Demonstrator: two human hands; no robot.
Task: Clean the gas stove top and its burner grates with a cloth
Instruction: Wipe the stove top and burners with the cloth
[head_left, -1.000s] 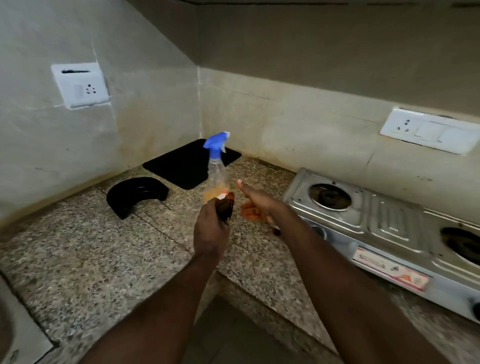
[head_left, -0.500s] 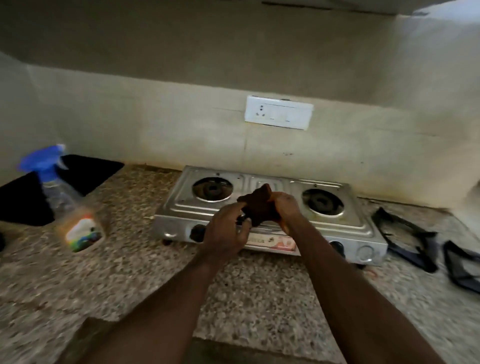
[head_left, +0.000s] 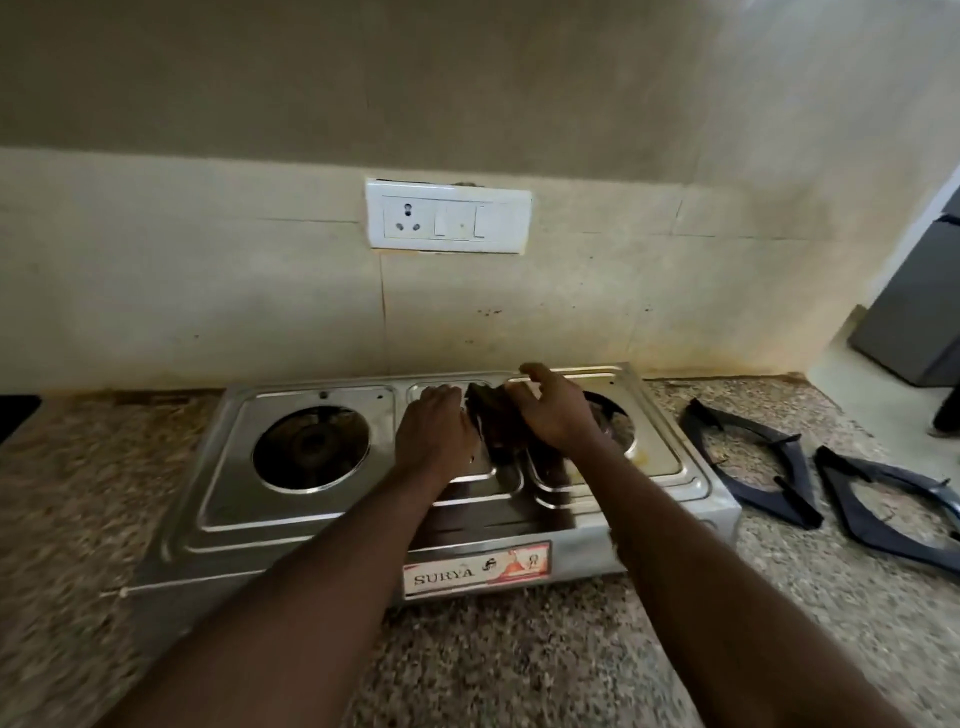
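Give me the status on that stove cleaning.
Done: both burner grates lie off the stove top, on the counter to its right. In hand: left hand and right hand are on the dark cloth at the top's middle. Left: wiping the top, then the grates.

1. The gas stove (head_left: 332, 499) is a stainless steel two-burner unit. It stands toward the back edge of the counter (head_left: 519, 649), close to the wall, and a "SURYA" label runs along its front. Its grates are off, so the left burner (head_left: 311, 441) sits open.
2. The cloth (head_left: 493, 415) is dark brown and bunched. It lies on the stove's middle panel between the burners, with the left hand (head_left: 434, 431) gripping one side and the right hand (head_left: 556, 410) the other.
3. Two dark burner grates lie flat on the counter to the right of the stove, side by side. The near grate (head_left: 797, 475) is just beside the stove, and the far grate (head_left: 883, 470) lies toward the counter's right edge.
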